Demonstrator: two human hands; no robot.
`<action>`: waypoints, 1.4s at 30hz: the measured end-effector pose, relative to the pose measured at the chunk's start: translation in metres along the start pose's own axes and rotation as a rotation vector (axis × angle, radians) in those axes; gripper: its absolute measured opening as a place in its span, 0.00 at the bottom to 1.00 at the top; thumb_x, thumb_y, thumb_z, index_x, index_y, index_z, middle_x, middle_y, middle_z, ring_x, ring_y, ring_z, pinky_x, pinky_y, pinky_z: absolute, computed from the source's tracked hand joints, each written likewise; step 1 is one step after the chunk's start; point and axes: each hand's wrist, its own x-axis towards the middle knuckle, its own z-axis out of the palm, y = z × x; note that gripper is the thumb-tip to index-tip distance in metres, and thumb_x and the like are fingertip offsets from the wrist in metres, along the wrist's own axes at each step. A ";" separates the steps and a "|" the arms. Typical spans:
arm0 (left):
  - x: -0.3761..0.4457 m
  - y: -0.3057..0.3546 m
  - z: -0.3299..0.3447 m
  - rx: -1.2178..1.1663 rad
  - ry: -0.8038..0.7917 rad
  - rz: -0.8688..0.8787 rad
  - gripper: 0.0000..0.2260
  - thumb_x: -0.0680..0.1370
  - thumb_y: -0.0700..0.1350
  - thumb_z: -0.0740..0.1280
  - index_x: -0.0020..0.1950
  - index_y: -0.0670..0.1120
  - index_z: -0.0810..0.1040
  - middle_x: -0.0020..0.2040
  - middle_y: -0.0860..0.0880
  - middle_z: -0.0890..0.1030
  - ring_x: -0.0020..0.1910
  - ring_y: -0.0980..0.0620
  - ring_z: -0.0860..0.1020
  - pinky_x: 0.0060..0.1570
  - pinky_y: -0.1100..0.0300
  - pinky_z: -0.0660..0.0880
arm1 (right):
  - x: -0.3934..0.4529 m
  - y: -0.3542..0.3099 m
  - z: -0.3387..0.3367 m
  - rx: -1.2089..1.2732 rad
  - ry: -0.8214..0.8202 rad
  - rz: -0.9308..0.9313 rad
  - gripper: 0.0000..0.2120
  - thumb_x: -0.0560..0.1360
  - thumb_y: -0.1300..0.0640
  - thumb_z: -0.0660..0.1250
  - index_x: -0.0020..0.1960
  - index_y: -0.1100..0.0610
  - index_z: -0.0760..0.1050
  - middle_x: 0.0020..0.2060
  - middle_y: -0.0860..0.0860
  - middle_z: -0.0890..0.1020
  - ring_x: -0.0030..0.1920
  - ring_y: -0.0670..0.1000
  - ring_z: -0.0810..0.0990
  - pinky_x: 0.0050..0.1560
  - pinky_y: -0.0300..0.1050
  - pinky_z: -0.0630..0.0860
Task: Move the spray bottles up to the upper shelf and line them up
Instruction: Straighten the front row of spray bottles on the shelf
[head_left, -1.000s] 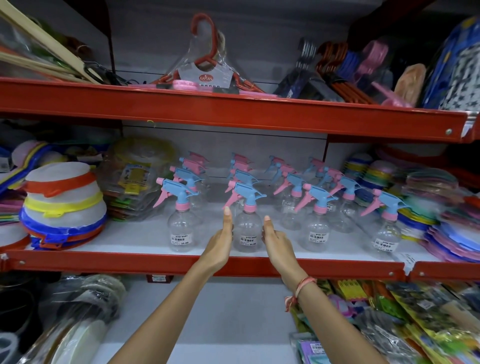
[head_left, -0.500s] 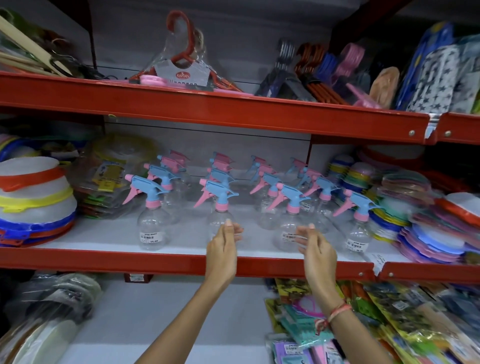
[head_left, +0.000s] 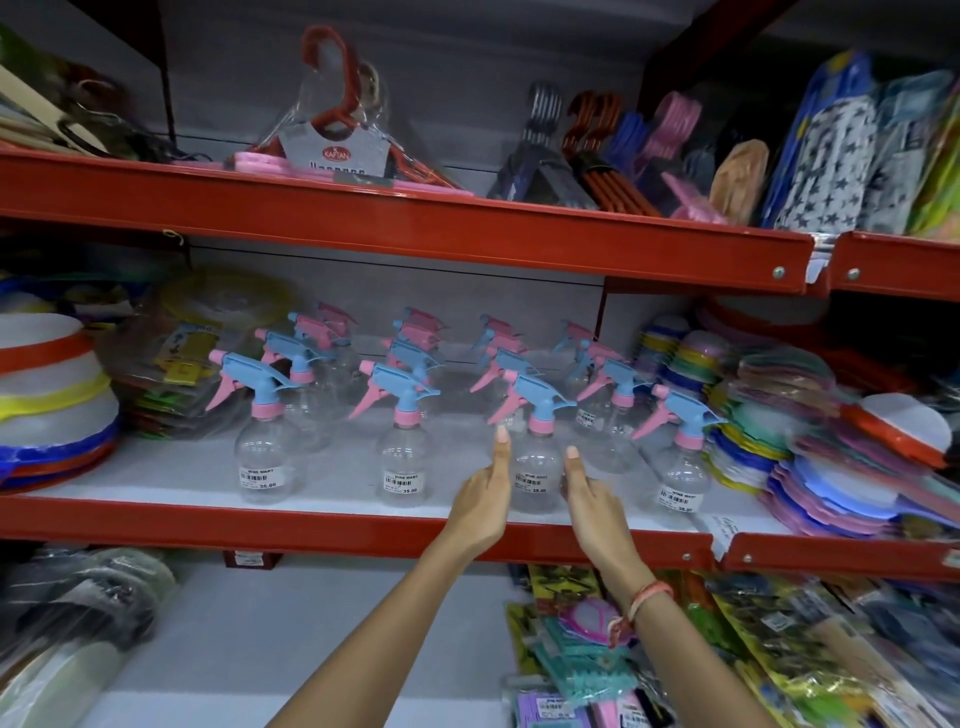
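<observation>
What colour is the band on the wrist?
The wrist band is orange-pink, seen in the head view.

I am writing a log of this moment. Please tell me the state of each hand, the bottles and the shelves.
Left hand: open, flat beside the third front spray bottle.
Right hand: open, flat on that bottle's other side.
Third front spray bottle: upright, clear, looks empty, between the palms, not lifted.
Other spray bottles: upright in rows, price labels facing front.
Middle shelf: holds all bottles.
Top shelf: holds hangers.
</observation>
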 end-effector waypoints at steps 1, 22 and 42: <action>-0.001 -0.002 -0.002 0.000 0.007 0.005 0.28 0.65 0.79 0.35 0.37 0.59 0.61 0.48 0.49 0.71 0.47 0.50 0.72 0.51 0.53 0.65 | -0.002 0.000 0.002 0.002 0.002 -0.009 0.40 0.79 0.36 0.45 0.56 0.72 0.74 0.53 0.66 0.81 0.57 0.62 0.78 0.60 0.57 0.72; -0.020 0.000 0.031 -0.077 0.350 0.310 0.27 0.81 0.61 0.45 0.58 0.47 0.78 0.54 0.51 0.80 0.54 0.57 0.76 0.58 0.58 0.70 | -0.018 0.015 -0.028 0.157 0.395 -0.089 0.24 0.80 0.40 0.50 0.63 0.51 0.77 0.39 0.40 0.81 0.38 0.37 0.77 0.42 0.42 0.71; 0.027 0.041 0.116 -0.270 -0.258 -0.158 0.67 0.51 0.86 0.37 0.77 0.45 0.62 0.77 0.44 0.65 0.76 0.46 0.64 0.77 0.45 0.55 | 0.023 0.047 -0.093 0.251 0.361 0.235 0.29 0.80 0.37 0.45 0.37 0.54 0.75 0.36 0.51 0.76 0.42 0.53 0.74 0.52 0.53 0.70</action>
